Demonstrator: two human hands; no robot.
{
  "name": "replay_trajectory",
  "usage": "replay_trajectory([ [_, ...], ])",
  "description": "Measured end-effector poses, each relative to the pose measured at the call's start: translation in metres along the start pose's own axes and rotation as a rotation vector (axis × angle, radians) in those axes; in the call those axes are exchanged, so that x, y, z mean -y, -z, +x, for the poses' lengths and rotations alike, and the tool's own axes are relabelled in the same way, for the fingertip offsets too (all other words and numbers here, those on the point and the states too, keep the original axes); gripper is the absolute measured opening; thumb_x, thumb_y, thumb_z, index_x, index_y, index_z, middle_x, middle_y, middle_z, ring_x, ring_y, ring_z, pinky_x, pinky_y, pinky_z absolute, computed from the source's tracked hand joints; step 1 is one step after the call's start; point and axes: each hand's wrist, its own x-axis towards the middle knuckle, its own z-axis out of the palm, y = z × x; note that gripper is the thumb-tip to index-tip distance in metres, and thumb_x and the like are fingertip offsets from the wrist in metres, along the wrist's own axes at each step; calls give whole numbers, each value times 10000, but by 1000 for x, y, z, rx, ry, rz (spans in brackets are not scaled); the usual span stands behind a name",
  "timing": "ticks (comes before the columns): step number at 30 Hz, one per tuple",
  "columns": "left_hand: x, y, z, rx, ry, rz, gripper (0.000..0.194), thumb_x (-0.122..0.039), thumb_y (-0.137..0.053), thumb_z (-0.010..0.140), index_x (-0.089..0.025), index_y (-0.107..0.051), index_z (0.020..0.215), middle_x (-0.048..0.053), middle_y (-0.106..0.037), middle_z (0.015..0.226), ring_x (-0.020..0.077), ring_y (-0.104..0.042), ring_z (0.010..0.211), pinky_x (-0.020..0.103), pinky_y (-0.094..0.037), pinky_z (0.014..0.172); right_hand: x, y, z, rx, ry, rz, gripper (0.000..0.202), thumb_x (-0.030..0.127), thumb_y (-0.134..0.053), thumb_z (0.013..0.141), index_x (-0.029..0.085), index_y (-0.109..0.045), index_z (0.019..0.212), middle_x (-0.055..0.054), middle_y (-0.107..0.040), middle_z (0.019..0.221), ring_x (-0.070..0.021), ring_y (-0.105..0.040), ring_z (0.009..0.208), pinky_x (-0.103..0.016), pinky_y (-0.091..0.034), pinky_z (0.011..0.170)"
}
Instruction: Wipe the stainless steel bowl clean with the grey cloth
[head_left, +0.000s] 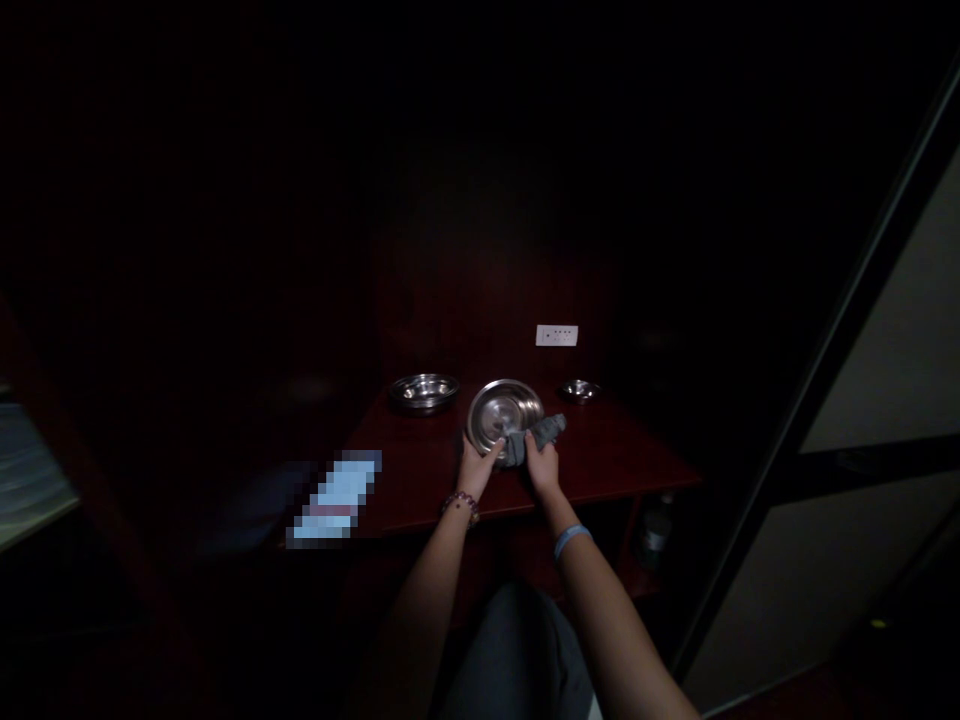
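Note:
A shiny metal bowl (501,405) is held up tilted above the dark red desk, its inside facing me. My left hand (477,462) grips the lower left of its rim, thumb over the inner edge. At the lower right of the bowl, my right hand (541,462) is closed on a grey cloth (549,431), which lies against the rim and part of the inside. Fingers behind the bowl and cloth are hidden.
Stacked metal bowls (424,392) stand on the desk (420,490) at the left. A smaller metal bowl (580,390) sits at the right, below a white wall socket (556,335). A bottle (655,530) stands under the desk. A sliding panel (862,380) borders the right.

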Motion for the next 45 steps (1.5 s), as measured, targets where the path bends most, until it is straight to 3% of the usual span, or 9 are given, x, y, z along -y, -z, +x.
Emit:
replay_trajectory([
  [6, 3, 2, 1, -3, 54, 29, 517, -283, -691, 780, -158, -509, 1247, 133, -651, 1214, 232, -579, 1196, 390, -401, 1069, 0, -1, -1, 0, 19, 10, 372, 433, -561, 842, 111, -736, 907, -147, -749, 958, -254, -709, 941, -290, -524, 815],
  [12, 8, 2, 3, 4, 54, 32, 524, -284, -705, 762, -153, -535, 1241, 131, -659, 1209, 231, -610, 1143, 387, -414, 1050, -1, -2, -1, 12, 3, 20, 368, 435, -587, 816, 110, -733, 909, -151, -750, 939, -268, -712, 922, -301, -528, 791],
  [22, 6, 1, 5, -36, 50, -6, 363, -159, -625, 780, -153, -601, 1142, 110, -669, 1200, 214, -614, 1131, 373, -401, 1060, 0, -2, -2, -29, -8, -53, 376, 434, -592, 816, 97, -737, 898, -171, -748, 932, -273, -712, 927, -301, -524, 811],
  [28, 4, 2, 5, -56, 125, -48, 300, -231, -561, 845, -142, -619, 1125, 111, -693, 1145, 221, -641, 1080, 380, -441, 1023, 8, 0, -6, -68, 19, -27, 324, 401, -598, 826, 125, -741, 916, -154, -751, 935, -278, -710, 943, -287, -531, 811],
  [33, 0, 3, 3, -72, 144, -78, 356, -358, -522, 891, -124, -619, 1142, 137, -676, 1181, 232, -631, 1105, 382, -442, 1020, 9, 1, -7, -67, 15, -29, 343, 410, -580, 833, 118, -730, 930, -151, -751, 929, -261, -716, 914, -287, -529, 801],
  [40, -4, 1, 2, 5, 108, -87, 441, -418, -543, 889, -152, -558, 1240, 130, -613, 1299, 212, -581, 1196, 337, -407, 1058, 2, -1, -1, -79, -4, -21, 386, 426, -555, 857, 92, -715, 966, -182, -738, 982, -276, -705, 958, -310, -524, 828],
  [45, -7, -1, -4, 91, 30, -13, 740, -389, -706, 774, -179, -366, 1397, 142, -539, 1375, 217, -528, 1258, 370, -354, 1105, -3, -1, 3, -100, -30, -15, 452, 462, -521, 870, 63, -723, 938, -219, -731, 968, -314, -704, 946, -360, -532, 829],
])
